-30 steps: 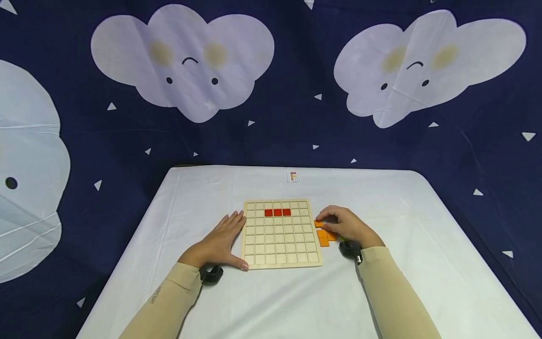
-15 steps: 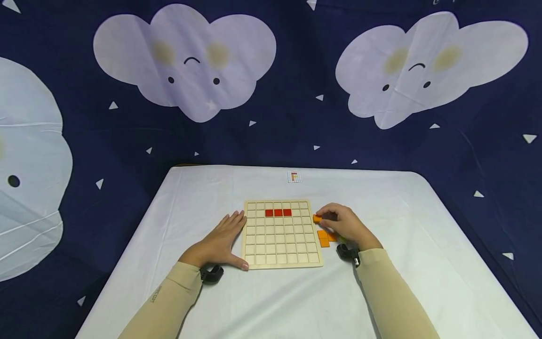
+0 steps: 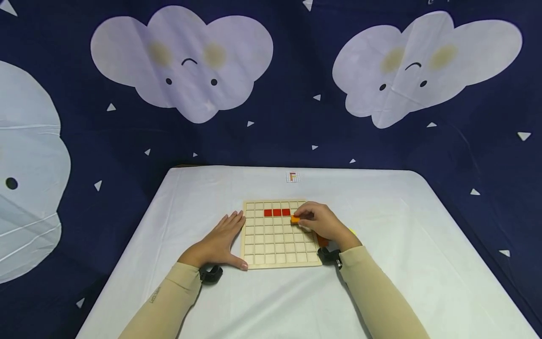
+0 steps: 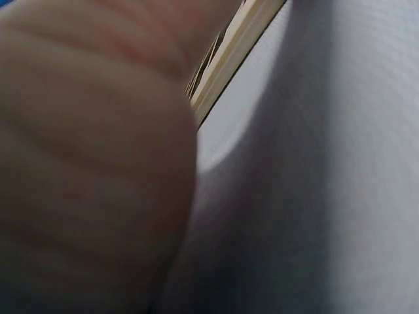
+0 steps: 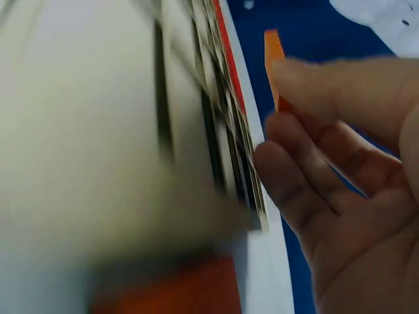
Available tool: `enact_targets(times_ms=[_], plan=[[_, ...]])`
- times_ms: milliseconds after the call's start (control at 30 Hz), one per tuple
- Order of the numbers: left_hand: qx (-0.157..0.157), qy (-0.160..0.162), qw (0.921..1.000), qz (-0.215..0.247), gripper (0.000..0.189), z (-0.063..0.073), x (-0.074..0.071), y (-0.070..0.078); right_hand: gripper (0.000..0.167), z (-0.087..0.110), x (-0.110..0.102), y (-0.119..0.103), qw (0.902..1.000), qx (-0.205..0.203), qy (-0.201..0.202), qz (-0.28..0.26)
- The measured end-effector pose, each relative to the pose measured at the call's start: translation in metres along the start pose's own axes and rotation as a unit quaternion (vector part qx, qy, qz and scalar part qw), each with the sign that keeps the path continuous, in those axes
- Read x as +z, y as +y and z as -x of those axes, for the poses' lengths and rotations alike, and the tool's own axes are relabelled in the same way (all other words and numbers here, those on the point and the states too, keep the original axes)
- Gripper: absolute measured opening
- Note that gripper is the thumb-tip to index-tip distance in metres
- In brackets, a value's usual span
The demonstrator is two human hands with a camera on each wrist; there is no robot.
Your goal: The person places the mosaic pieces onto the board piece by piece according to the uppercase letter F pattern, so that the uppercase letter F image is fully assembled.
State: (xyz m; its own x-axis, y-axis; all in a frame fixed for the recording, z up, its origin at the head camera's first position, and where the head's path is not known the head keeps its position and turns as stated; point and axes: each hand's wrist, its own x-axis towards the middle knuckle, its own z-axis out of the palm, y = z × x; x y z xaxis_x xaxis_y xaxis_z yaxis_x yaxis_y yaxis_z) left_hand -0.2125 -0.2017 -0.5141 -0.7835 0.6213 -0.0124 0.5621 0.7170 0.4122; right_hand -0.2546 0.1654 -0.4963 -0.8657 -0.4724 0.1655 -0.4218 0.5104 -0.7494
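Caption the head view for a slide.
Right hand pinches an orange tile over the gridded board; left hand at its edge.

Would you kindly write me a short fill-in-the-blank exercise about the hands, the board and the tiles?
The tile that the right hand pinches is coloured ____.
The red tiles visible on the grid board number ____.
Of the board's left and right edges, the left hand touches the ____ one.

Missing words: orange; three; left.

A white cloth-covered table (image 3: 389, 202) carries a pale wooden grid board (image 3: 271, 245), a small white gridded card (image 3: 292, 177) beyond it, a mostly hidden orange piece (image 3: 322, 241) and yellow piece (image 3: 353, 231).
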Motion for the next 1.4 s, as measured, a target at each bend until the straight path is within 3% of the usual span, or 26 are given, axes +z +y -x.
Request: enact_targets(times_ms=[500, 933, 1400], plan=[[-0.003, -0.007, 1.0000, -0.002, 0.147, -0.001, 0.001, 0.003, 0.020, -0.039, 0.032, -0.031, 0.9944, -0.051, -0.073, 0.057], [-0.007, -0.010, 0.9999, -0.006, 0.147, 0.000, 0.001, 0.002, 0.016, -0.051, 0.050, -0.040, 0.9912, -0.046, -0.047, 0.115], [-0.007, -0.009, 0.9999, -0.005, 0.147, 0.000, 0.000, 0.001, 0.020, -0.053, 0.055, -0.042, 0.9957, 0.004, -0.035, 0.085]])
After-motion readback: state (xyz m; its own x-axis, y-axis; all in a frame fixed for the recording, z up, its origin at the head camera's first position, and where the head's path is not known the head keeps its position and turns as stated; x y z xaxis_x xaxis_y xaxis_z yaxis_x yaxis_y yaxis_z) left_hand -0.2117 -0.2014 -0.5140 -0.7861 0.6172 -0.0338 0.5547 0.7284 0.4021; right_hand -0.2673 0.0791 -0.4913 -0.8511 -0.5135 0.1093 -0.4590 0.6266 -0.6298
